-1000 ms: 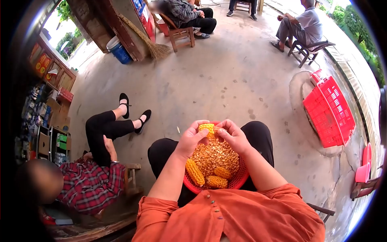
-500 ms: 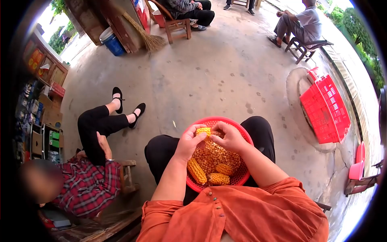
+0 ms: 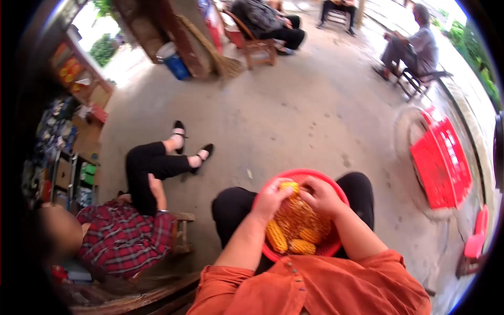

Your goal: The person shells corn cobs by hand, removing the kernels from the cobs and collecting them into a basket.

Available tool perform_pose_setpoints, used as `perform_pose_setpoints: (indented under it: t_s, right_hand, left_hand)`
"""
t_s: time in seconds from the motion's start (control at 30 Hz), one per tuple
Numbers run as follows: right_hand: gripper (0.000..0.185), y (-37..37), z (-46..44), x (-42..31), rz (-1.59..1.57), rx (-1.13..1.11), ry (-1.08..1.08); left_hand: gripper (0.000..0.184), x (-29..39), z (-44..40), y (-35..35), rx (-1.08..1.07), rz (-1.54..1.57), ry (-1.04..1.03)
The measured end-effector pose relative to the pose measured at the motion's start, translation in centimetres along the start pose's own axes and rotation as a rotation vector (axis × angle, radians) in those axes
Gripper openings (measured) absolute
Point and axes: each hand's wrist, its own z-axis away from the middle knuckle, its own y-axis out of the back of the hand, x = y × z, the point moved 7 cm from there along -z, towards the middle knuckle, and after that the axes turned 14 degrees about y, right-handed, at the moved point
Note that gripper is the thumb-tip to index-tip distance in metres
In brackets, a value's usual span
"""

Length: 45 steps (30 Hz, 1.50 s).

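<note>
Left hand (image 3: pixel 272 200) and right hand (image 3: pixel 322 198) are meeting, both clamping a corn cob (image 3: pixel 289 187) near the red basket's (image 3: pixel 344 195) far rim. Three loose cobs (image 3: pixel 276 236) are lying toward the near rim, beside kernels (image 3: pixel 292 216).

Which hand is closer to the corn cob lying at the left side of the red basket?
The left hand, just beyond that cob on the same side of the basket. The right hand is farther, across to the right.
</note>
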Motion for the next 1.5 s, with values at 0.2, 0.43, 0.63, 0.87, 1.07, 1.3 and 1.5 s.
perform_pose_setpoints:
  t_s: [0.2,0.43,0.63,0.87,1.07,1.3,1.5]
  right_hand:
    - [0.032,-0.3,-0.1,-0.3,0.146,-0.008,-0.031]
    - [0.023,-0.3,0.2,-0.3,0.165,0.002,-0.072]
    - [0.017,-0.8,-0.2,-0.6,0.267,0.010,0.028]
    - [0.018,-0.6,0.0,-0.2,0.317,0.018,0.110]
    - [0.025,-0.4,-0.1,-0.7,0.235,-0.050,0.036]
    - [0.019,-0.4,0.1,-0.4,0.247,0.040,0.168]
    - [0.017,0.0,0.2,-0.1,0.279,0.099,0.141]
  left_hand:
    - [0.028,-0.6,0.2,0.2,0.014,-0.106,0.067]
    - [0.028,-0.9,-0.1,0.3,0.006,-0.183,0.056]
    - [0.025,-1.0,0.0,0.0,0.022,-0.153,0.076]
    - [0.023,-1.7,-0.9,0.7,0.015,-0.127,0.024]
    - [0.022,-0.9,0.3,0.2,0.065,-0.080,0.121]
    - [0.024,-1.1,-0.2,0.5,0.030,-0.019,0.096]
    - [0.025,-0.8,0.2,-0.1,0.028,-0.036,0.112]
